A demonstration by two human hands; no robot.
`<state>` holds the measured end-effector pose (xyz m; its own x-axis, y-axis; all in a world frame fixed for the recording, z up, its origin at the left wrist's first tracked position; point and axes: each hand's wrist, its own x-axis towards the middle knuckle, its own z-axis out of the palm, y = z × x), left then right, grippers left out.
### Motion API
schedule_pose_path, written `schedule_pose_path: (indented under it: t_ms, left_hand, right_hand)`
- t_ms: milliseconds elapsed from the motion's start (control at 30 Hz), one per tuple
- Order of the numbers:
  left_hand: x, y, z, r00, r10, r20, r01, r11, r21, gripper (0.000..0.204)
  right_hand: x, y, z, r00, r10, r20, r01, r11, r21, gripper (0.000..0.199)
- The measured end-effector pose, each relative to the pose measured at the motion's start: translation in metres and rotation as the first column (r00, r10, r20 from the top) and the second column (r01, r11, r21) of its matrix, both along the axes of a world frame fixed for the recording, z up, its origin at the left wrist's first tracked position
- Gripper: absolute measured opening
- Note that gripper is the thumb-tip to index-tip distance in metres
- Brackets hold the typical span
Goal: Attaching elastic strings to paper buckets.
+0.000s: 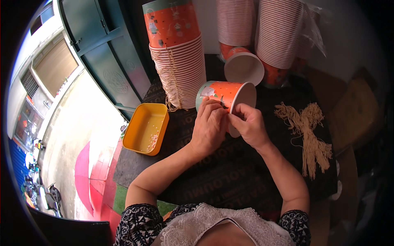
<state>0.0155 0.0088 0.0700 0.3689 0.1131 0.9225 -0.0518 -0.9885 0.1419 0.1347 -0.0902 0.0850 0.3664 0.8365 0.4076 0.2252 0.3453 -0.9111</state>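
An orange paper cup (225, 96), lying on its side above a dark mat (230, 172), is gripped at its rim by the left hand (209, 127) and right hand (249, 124); what the fingertips pinch is hidden. Three tall cup stacks are cut off above. One yellow tray (145, 128) and one string bundle (308, 135) are seen alongside.

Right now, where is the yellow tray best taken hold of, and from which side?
Probably by the near long rim of the yellow tray, coming from above: it sits open side up beside the left hand, its thin raised walls suit a pinch.
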Motion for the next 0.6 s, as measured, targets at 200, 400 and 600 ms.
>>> schedule_pose_path:
  t_ms: [200, 400, 600]
  left_hand:
    - [-0.001, 0.007, 0.002, 1.0, -0.009, -0.001, 0.009, 0.998, -0.056, 0.03]
    - [-0.048, 0.033, 0.02, 0.987, 0.088, -0.137, -0.114, 0.974, -0.193, 0.02]
    - [-0.135, 0.074, 0.02, 0.868, 0.367, -0.335, -0.465, 0.838, -0.287, 0.008]
  right_hand:
    - [-0.005, 0.001, -0.001, 0.996, -0.065, 0.067, 0.066, 0.998, -0.017, 0.012]
    - [-0.001, 0.002, -0.006, 0.969, -0.17, 0.178, 0.186, 0.98, -0.072, 0.015]
    - [0.0, 0.003, -0.003, 0.938, -0.168, 0.303, 0.206, 0.974, -0.097, 0.019]
